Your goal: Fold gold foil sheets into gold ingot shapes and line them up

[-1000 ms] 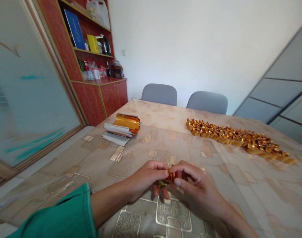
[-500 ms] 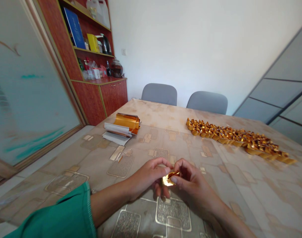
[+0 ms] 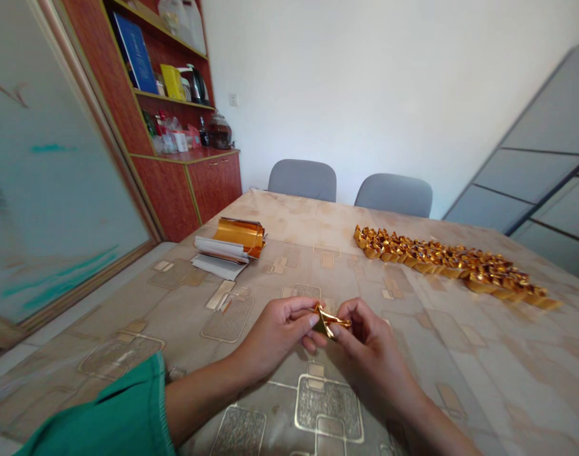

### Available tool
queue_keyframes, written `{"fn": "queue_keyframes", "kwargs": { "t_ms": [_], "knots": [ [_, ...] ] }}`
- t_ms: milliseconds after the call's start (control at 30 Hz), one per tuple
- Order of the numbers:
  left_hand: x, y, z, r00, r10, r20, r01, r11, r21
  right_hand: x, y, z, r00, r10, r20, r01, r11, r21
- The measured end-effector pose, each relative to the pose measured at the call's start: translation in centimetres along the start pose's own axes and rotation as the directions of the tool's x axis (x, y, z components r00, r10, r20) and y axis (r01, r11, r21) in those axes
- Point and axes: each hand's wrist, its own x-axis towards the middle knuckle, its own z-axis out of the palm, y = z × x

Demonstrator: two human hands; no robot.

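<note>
Gold foil piece (image 3: 324, 324) turns narrow side up between two pinching hands.
Left hand (image 3: 282, 323) grips one end, right hand (image 3: 372, 339) the other, over the table (image 3: 280, 373); its broad face has swung away, so shaping seems unfinished, though fingers hide the folds.

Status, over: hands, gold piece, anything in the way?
Left hand, right hand: both pinching gold piece. Piece creased, between fingertips. Sheet stack, gold pile farther off, not in the way.

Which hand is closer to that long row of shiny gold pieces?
Right. The right hand is on the near side of the gold pieces, toward their left end; the left hand is farther off to the left.
</note>
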Motion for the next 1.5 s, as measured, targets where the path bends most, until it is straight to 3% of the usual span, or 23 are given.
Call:
{"fn": "queue_keyframes", "kwargs": {
  "t_ms": [133, 233, 367, 533, 700, 1067, 1267, 1400, 1500],
  "knots": [
    [-0.3, 0.1, 0.4, 1.000, 0.002, 0.029, -0.003, 1.000, 0.026, 0.0, 0.8, 0.6, 0.999, 0.030, 0.039, -0.034, 0.994, 0.106],
    [-0.3, 0.2, 0.4, 0.999, -0.033, 0.014, 0.034, 0.998, -0.050, 0.0, 0.8, 0.9, 0.998, 0.037, 0.052, -0.046, 0.984, 0.171],
    [-0.3, 0.2, 0.2, 0.989, -0.122, -0.078, 0.101, 0.967, -0.235, 0.2, 0.5, 0.9, 0.999, 0.025, -0.027, -0.021, 0.991, 0.129],
    [-0.7, 0.0, 0.7, 0.962, -0.235, -0.136, 0.177, 0.922, -0.345, 0.3, 0.8, 1.0, 0.995, 0.004, -0.101, 0.005, 0.996, 0.085],
    [-0.8, -0.4, 1.5, 0.949, -0.255, -0.188, 0.156, 0.893, -0.423, 0.2, 1.2, 1.4, 0.991, -0.027, -0.129, 0.035, 0.998, 0.056],
    [-0.8, -0.4, 2.1, 0.937, -0.308, -0.165, 0.197, 0.857, -0.477, 0.3, 0.7, 2.6, 0.996, 0.041, -0.079, -0.021, 0.971, 0.239],
    [-0.3, -0.3, 1.3, 0.951, -0.274, -0.141, 0.162, 0.833, -0.529, 0.1, -1.3, 1.1, 0.997, 0.025, 0.076, -0.045, 0.963, 0.267],
    [0.1, -0.4, 0.6, 0.943, -0.278, -0.182, 0.146, 0.838, -0.526, 0.1, -2.4, -0.3, 0.999, 0.029, -0.022, -0.023, 0.966, 0.258],
    [0.0, -0.3, 0.6, 0.946, -0.262, -0.190, 0.133, 0.849, -0.512, 0.1, -2.6, -0.2, 0.999, 0.024, -0.027, -0.019, 0.983, 0.182]
  ]
}}
